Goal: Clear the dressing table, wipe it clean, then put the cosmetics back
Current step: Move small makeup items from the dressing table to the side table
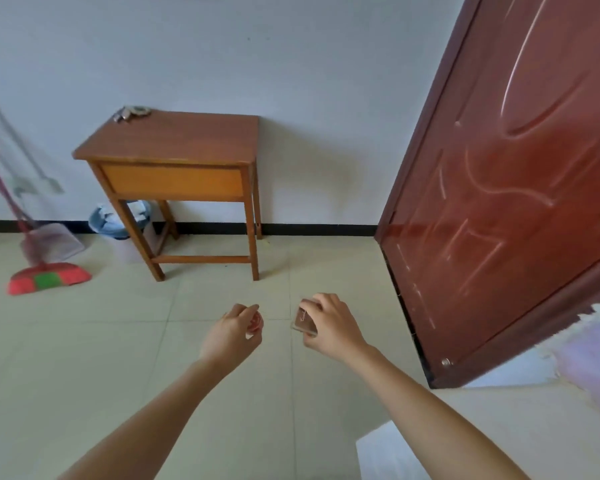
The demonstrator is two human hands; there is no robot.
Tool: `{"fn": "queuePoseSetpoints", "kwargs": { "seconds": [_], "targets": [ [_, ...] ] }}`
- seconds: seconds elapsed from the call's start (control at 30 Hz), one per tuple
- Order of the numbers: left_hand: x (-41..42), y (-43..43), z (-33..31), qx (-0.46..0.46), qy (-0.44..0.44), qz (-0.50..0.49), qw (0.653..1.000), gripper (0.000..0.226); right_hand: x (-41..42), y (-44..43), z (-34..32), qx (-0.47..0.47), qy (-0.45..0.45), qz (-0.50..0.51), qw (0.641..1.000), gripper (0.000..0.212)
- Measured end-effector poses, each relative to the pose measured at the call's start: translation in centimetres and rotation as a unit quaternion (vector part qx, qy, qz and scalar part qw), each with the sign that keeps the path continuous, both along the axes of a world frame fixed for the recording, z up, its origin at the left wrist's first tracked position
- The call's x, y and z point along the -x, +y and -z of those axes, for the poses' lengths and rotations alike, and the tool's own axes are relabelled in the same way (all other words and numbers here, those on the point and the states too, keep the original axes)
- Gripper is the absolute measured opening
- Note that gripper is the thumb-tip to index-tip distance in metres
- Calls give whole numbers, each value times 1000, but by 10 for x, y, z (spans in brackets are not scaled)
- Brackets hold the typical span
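Brown table [184,136]; red broom [49,277] (green patch); reddish-brown door [516,168]

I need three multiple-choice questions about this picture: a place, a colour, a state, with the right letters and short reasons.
1. Where on the dressing table do the small items lie?
A. far left corner
B. near right corner
C. middle

2. Which colours has the broom head?
A. blue and yellow
B. red and green
C. black

3. What is the right hand doing?
A. lying open and flat
B. gripping a flat case
C. curled, holding nothing

1 A: they sit by the wall, at the left.
2 B: red with a green patch.
3 B: its fingers curl round the case.
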State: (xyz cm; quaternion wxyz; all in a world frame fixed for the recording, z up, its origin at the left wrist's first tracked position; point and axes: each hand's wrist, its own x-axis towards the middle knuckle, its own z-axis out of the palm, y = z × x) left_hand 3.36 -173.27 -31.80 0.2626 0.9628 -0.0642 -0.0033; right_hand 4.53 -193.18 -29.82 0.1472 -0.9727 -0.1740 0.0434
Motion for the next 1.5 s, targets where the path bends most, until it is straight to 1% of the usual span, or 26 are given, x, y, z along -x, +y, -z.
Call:
{"fn": "queuePoseSetpoints", "kwargs": {
  "seconds": [0.1, 0.27, 0.37, 0.47, 0.57, 0.63, 0.7, 0.83, 0.97, 1.1, 1.17, 1.27, 1.37, 1.5],
  "targets": [
    [-5, 60, -10, 5, -2, -13, 1000, 49, -5, 56, -5, 13, 2, -25, 1000, 53],
    [-16, 147, -25, -1, -13, -17, 1000, 55, -25, 141, -19, 7, -43, -80, 996, 54],
    [-19, 193, -34, 6, -6, -42, 999, 58, -40, 185, -24, -5, -61, -102, 993, 54],
    [-28, 234, -43, 31, -15, -68, 997, 51, -60, 224, -27, -26, -60, -110, 992, 55],
    [-47, 269, -50, 40, -45, -86, 995, 36, -90, 257, -31, -34, -67, -131, 989, 57],
    [-61, 287, -53, 47, -70, -96, 992, 25, -116, 275, -34, -44, -73, -148, 985, 57],
    [-78, 303, -56, 46, -92, -116, 988, 21, -145, 294, -39, -60, -83, -167, 981, 56],
    [-123, 333, -61, 35, -118, -162, 979, 23, -218, 331, -43, -91, -113, -202, 969, 55],
    [-173, 356, -65, 24, -109, -212, 971, 23, -287, 364, -42, -113, -111, -235, 959, 53],
    [-226, 373, -70, 48, -129, -270, 953, 24, -347, 391, -47, -111, -119, -276, 947, 50],
    [-243, 378, -64, 65, -118, -290, 947, 28, -371, 402, -44, -118, -118, -279, 946, 49],
    [-258, 388, -45, 71, -81, -304, 947, 30, -393, 419, -33, -113, -92, -296, 944, 49],
    [-280, 413, -32, 78, -56, -320, 943, 32, -417, 439, -23, -102, -82, -309, 942, 50],
    [-326, 455, -32, 92, -66, -311, 944, 31, -452, 472, -20, -82, -87, -297, 947, 52]
  ]
}}
